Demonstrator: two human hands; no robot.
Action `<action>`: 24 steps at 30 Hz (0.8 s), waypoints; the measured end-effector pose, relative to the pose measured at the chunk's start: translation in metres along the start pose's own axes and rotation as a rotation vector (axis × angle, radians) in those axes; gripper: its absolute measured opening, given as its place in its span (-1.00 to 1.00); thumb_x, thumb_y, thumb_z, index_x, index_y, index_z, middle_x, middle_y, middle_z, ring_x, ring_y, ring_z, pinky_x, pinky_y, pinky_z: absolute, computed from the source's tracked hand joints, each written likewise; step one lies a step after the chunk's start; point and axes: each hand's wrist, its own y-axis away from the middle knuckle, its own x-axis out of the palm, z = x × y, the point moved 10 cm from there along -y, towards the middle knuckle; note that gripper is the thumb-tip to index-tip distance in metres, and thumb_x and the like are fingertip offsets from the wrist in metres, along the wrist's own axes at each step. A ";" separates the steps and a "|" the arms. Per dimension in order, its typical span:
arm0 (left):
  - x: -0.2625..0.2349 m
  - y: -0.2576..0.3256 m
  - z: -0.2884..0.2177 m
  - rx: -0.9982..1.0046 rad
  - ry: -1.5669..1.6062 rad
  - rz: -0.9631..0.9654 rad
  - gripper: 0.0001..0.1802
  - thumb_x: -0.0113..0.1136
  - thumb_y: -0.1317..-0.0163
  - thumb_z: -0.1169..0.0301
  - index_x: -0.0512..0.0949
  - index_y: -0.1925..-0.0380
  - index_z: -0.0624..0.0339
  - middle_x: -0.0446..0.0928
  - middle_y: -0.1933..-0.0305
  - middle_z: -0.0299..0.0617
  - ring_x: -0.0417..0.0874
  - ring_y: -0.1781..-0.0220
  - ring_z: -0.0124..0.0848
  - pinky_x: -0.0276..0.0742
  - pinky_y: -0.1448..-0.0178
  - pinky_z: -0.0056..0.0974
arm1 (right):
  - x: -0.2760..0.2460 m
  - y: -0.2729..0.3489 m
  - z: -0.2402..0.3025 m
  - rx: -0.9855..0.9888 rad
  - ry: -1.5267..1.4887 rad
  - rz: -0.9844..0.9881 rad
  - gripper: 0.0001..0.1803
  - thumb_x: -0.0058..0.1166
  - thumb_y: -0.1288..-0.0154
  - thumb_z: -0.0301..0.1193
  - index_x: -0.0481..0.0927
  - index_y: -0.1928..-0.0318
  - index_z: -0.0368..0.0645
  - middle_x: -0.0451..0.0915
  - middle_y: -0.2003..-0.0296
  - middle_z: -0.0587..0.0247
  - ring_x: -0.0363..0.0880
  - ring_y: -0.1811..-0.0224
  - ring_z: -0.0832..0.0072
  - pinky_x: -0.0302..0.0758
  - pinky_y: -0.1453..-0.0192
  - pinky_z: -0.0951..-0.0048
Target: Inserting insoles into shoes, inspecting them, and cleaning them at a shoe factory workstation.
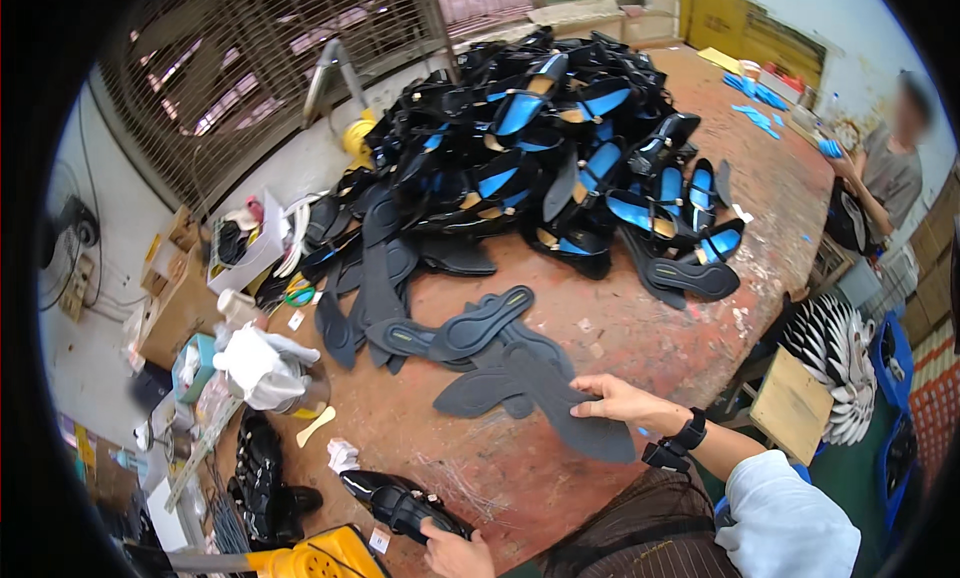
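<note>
My right hand [622,400] grips the edge of a flat dark grey shoe sole [570,403] that lies on the reddish-brown worktable [640,323]. More dark soles [455,333] are spread just left of it. Near the table's front edge my left hand [455,553] holds a glossy black strapped shoe [395,498] by its heel end. A big heap of black shoes with blue insoles [560,138] fills the far half of the table.
A white rag bundle [258,363] and a cardboard box [180,313] sit at the left. A yellow tool [320,556] lies at the lower left. Another person [885,173] sits at the far right, beside stacked white soles [838,353].
</note>
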 end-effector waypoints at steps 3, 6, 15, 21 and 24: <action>-0.004 -0.002 0.008 0.054 0.041 0.025 -0.27 0.49 0.00 0.12 0.41 -0.08 0.29 0.63 0.31 0.08 0.67 0.25 0.07 0.55 0.15 0.07 | -0.039 0.022 -0.020 0.142 -0.154 -0.161 -0.71 0.23 -0.38 -0.40 0.61 -0.06 -0.22 0.68 0.14 0.35 0.61 0.17 0.64 0.55 0.05 0.50; -0.015 0.003 0.027 0.026 0.013 -0.063 -0.51 0.49 0.04 0.18 0.57 0.13 0.13 0.63 0.30 0.07 0.66 0.23 0.10 0.54 0.14 0.11 | -0.072 0.028 -0.019 0.137 -0.225 -0.258 -0.75 0.23 -0.39 -0.38 0.64 0.00 -0.22 0.69 0.19 0.36 0.62 0.22 0.67 0.56 0.11 0.53; 0.005 0.017 0.059 -0.143 -0.165 -0.007 -0.26 0.54 0.05 0.12 0.53 -0.13 0.22 0.65 0.03 0.05 0.61 -0.07 -0.02 0.42 -0.13 0.05 | -0.244 -0.014 0.097 -0.469 0.592 -0.863 -0.64 0.25 -0.20 -0.32 0.60 0.10 -0.35 0.46 -0.24 -0.27 0.43 -0.34 -0.01 0.38 -0.36 0.20; -0.049 0.035 -0.007 0.169 -0.011 -0.434 -0.20 0.40 -0.13 -0.04 0.43 -0.22 0.29 0.52 -0.13 0.12 0.52 -0.13 0.11 0.39 -0.26 0.11 | -0.259 -0.055 0.118 -0.583 0.647 -0.905 -0.76 0.22 -0.19 -0.38 0.54 0.28 -0.33 0.52 0.26 -0.12 0.52 0.12 -0.06 0.47 0.01 0.08; -0.079 0.045 -0.054 0.388 0.308 -0.554 -0.31 0.34 -0.25 0.06 0.45 -0.22 0.33 0.52 -0.13 0.12 0.51 -0.16 0.09 0.40 -0.29 0.07 | -0.233 -0.025 0.146 -0.670 0.795 -0.917 -0.81 0.21 -0.15 -0.42 0.54 0.31 -0.28 0.53 0.32 -0.06 0.52 0.16 -0.03 0.47 0.07 0.09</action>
